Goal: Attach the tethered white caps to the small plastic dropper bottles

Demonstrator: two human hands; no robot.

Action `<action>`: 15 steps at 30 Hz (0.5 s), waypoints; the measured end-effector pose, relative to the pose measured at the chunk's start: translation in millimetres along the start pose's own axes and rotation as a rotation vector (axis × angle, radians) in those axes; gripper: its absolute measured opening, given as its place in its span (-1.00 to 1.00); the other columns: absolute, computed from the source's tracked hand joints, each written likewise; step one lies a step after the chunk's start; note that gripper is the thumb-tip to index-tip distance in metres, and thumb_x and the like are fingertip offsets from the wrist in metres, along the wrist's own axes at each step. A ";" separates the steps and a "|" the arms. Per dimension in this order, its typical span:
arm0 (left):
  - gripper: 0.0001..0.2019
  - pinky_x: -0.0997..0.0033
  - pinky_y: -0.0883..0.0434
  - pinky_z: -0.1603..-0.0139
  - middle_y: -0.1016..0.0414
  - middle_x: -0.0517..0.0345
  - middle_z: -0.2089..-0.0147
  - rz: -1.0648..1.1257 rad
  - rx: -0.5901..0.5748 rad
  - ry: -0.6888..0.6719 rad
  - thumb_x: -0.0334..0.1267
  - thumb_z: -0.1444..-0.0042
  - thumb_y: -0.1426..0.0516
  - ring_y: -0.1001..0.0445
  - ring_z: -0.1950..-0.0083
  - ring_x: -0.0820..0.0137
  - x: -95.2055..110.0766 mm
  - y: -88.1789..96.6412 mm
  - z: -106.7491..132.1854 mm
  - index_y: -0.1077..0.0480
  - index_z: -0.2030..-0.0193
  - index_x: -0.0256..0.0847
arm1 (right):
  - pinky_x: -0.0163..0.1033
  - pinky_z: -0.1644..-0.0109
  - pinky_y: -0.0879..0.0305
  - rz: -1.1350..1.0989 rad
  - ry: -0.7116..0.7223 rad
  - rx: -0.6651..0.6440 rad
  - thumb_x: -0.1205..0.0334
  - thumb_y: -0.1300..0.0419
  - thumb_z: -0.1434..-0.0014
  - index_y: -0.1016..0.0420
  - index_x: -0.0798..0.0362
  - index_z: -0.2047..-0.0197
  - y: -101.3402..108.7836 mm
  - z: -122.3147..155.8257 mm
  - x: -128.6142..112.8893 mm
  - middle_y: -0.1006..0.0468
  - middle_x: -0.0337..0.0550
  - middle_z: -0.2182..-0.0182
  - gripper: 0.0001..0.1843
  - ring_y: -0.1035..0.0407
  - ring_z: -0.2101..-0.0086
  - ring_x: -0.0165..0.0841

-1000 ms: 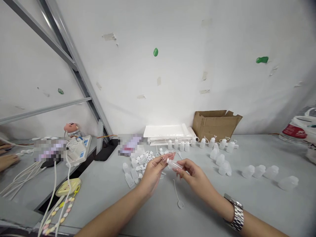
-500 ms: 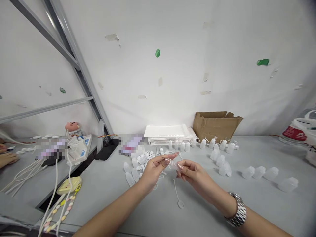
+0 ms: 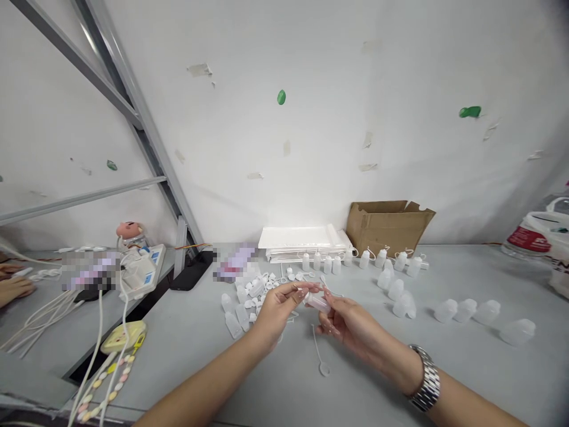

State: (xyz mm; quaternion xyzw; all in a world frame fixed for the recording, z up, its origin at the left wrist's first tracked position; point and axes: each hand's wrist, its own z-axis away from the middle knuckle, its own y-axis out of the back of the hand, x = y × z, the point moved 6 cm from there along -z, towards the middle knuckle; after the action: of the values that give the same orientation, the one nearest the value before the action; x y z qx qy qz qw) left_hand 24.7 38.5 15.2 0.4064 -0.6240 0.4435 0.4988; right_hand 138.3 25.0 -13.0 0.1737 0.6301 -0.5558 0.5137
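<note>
Left hand [image 3: 280,305]: pinching top of small translucent-white plastic bottle [image 3: 319,304]
Right hand [image 3: 349,315]: gripping its body
Bottle step: apparently top-fitting (turning unclear)
Bottle next: probably calls for steady grip

No readable text or numbers.

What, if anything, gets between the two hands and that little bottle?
Nothing visible. The left hand pinches one end of the bottle, and the right hand has its fingers at the other. A loose strap lies on the table below, not between them.
</note>
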 end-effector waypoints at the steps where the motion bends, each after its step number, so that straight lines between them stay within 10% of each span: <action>1: -0.76 0.23 -0.20 -0.08 -0.50 0.01 0.07 0.006 0.020 0.004 -0.15 -0.01 -0.12 -0.34 -0.06 0.20 -1.6 1.4 -0.5 -0.48 0.22 -0.20 | -0.25 0.32 -0.15 0.013 0.020 0.008 -0.04 -0.16 -0.04 -0.28 0.10 0.54 1.1 -0.2 -1.1 -0.29 -0.32 0.74 -0.63 -0.09 0.64 -0.51; 15: -0.78 0.21 -0.13 -0.12 -0.46 -0.01 0.02 0.157 -0.060 0.018 -0.16 -0.02 -0.12 -0.28 -0.12 0.19 1.5 -8.3 3.9 -0.47 0.23 -0.19 | -0.29 0.34 -0.13 0.084 0.038 -0.076 -0.05 -0.13 -0.06 -0.36 0.13 0.47 -3.2 1.5 -5.0 -0.33 -0.32 0.75 -0.63 -0.10 0.66 -0.53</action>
State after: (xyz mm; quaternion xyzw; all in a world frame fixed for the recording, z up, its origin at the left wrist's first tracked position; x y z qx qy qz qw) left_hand 31.2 32.3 17.5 0.3371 -0.6625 0.4660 0.4799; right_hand 138.5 24.4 -6.9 0.1910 0.6525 -0.5060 0.5308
